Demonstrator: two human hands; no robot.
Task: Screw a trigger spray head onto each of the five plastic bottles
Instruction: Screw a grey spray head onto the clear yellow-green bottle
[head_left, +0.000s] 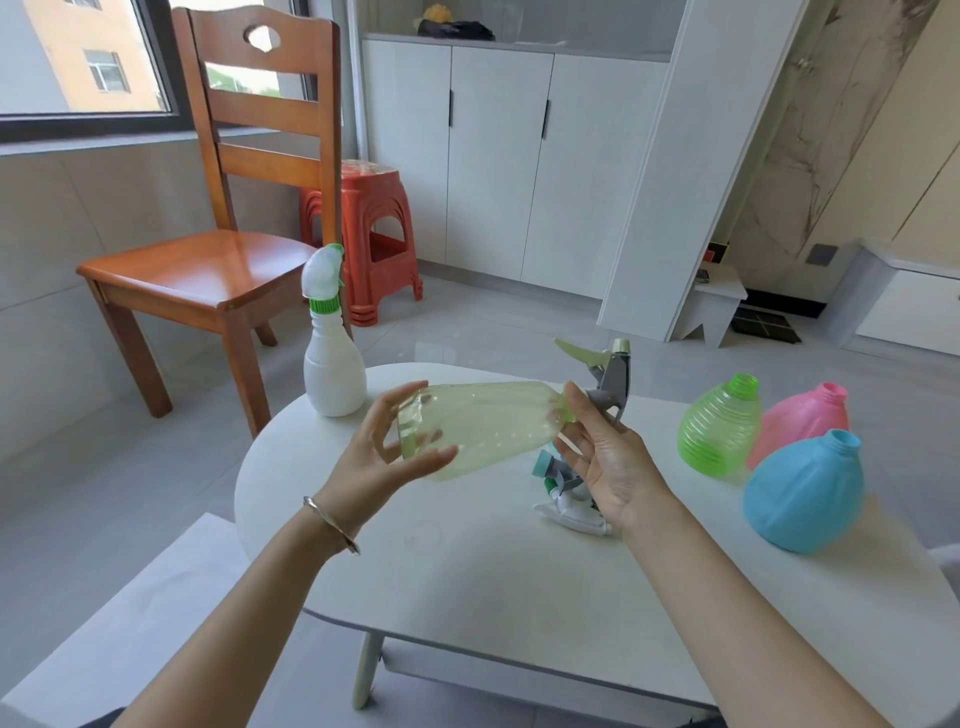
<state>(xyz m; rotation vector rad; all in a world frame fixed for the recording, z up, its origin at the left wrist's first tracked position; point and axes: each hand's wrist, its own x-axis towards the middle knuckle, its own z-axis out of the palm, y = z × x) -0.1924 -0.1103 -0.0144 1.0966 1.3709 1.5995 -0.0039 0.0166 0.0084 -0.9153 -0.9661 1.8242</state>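
A pale yellow-green see-through bottle lies sideways in the air over the white table. My left hand grips its base with thumb and fingers. My right hand is at its neck, fingers round the collar of a grey spray head with a pale green trigger; the joint itself is hidden. A white bottle with a white and green spray head stands upright at the far left. Green, pink and blue bottles sit open-necked at the right.
Loose spray heads, teal and white, lie on the table just below my right hand. A wooden chair and a red stool stand beyond the table's far edge. White cabinets line the back wall.
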